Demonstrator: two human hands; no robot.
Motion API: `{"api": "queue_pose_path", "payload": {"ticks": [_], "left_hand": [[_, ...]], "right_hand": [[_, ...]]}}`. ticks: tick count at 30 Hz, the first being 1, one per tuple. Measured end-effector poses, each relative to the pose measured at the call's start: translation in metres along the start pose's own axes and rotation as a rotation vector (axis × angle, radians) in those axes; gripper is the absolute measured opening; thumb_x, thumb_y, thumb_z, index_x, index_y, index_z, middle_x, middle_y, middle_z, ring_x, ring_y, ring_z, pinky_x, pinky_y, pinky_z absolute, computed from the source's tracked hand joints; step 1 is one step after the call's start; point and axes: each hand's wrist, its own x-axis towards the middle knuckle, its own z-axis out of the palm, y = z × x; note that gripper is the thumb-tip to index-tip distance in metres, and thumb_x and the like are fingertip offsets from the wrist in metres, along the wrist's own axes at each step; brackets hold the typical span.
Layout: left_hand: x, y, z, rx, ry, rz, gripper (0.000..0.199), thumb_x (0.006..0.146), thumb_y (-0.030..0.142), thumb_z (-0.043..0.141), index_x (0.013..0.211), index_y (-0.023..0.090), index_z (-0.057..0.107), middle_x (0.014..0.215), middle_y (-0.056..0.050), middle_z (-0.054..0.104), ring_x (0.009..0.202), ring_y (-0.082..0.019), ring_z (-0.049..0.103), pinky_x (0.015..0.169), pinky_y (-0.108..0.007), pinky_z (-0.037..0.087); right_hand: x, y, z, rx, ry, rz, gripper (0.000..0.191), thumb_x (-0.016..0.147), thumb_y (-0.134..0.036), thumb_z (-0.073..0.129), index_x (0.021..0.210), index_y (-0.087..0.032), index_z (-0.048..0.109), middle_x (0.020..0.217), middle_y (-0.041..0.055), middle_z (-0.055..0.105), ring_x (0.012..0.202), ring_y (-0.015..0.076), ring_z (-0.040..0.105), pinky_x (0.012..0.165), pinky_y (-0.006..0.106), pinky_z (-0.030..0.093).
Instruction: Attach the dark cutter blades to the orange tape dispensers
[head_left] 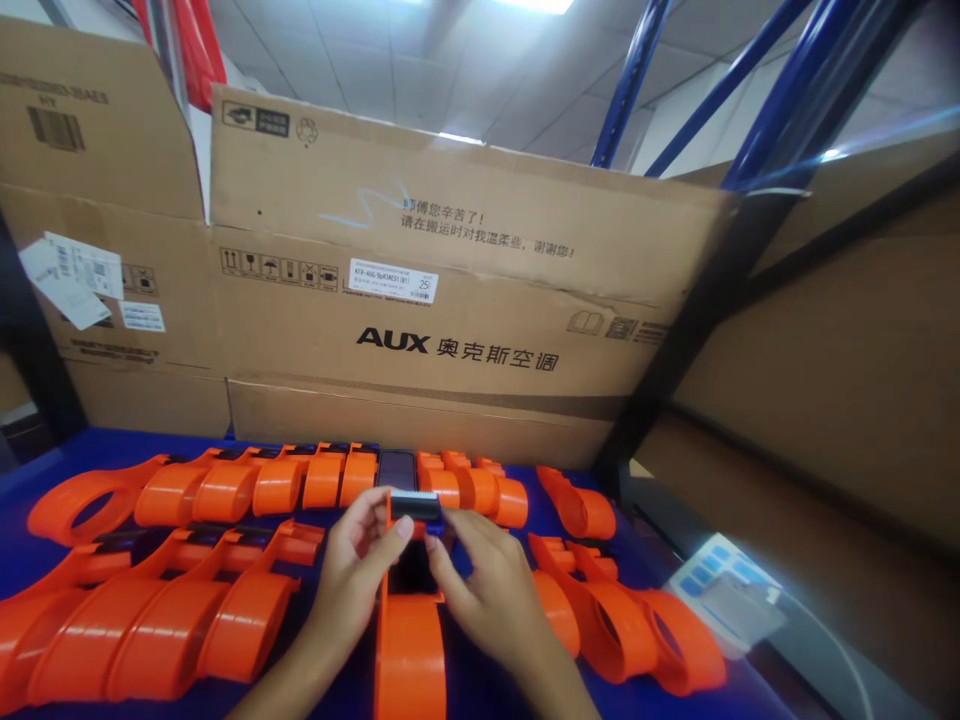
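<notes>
Both hands are at an orange plastic tape dispenser [410,645] in the middle of the table, its ring end toward me. At its far end a black bar [415,508] lies crosswise with a pale toothed strip along its top. My left hand [365,550] grips the left side of that end, thumb pressed near the bar. The fingers of my right hand [480,565] are closed at the right end of the bar, around a small dark blue part [435,526]. Part of the right fingertips is hidden behind the piece.
More orange dispensers stand in rows to the left [169,635] and right [619,625] on the blue table surface [330,690]. A dark rectangular object [397,468] lies behind my hands. Cardboard panels [480,350] wall the back. At the right are a dark rack post [675,330] and a blue-white packet [724,590].
</notes>
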Motion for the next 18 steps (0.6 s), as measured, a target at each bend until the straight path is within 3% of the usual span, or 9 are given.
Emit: {"api": "queue_pose_path", "payload": {"ticks": [3,8,14,18], "left_hand": [[0.000,-0.005,0.000,0.020,-0.045,-0.056,0.038,0.081,0.044,0.079,0.109,0.020,0.069,0.077,0.000,0.066,0.057,-0.011,0.056,0.052,-0.020,0.045],[0.002,-0.009,0.001,0.041,-0.111,-0.097,0.041,0.086,0.046,0.075,0.116,0.021,0.064,0.068,0.003,0.062,0.048,-0.010,0.052,0.046,-0.021,0.042],[0.005,-0.014,-0.001,0.023,-0.096,-0.101,0.036,0.083,0.045,0.079,0.105,0.021,0.065,0.062,0.009,0.051,0.042,-0.004,0.038,0.040,-0.017,0.031],[0.004,-0.015,-0.003,0.000,-0.102,-0.122,0.033,0.084,0.045,0.078,0.102,0.021,0.064,0.054,0.010,0.045,0.041,-0.004,0.033,0.040,-0.016,0.029]], "right_hand": [[0.000,-0.001,0.002,-0.045,0.008,-0.005,0.022,0.100,-0.029,0.052,0.108,-0.019,0.069,0.090,0.0082,0.074,0.079,0.0240,0.069,0.071,0.032,0.049],[0.000,0.001,0.008,-0.116,0.006,-0.043,0.029,0.099,-0.030,0.054,0.122,-0.018,0.066,0.092,0.0093,0.075,0.083,0.0265,0.070,0.075,0.036,0.051],[-0.005,0.003,0.012,-0.079,0.104,-0.067,0.034,0.096,-0.028,0.058,0.129,-0.019,0.063,0.104,0.0105,0.076,0.094,0.0284,0.071,0.080,0.039,0.055],[-0.007,0.002,0.013,-0.003,0.105,-0.080,0.034,0.095,-0.024,0.058,0.129,-0.019,0.063,0.103,0.0096,0.076,0.094,0.0271,0.072,0.081,0.039,0.057]]}}
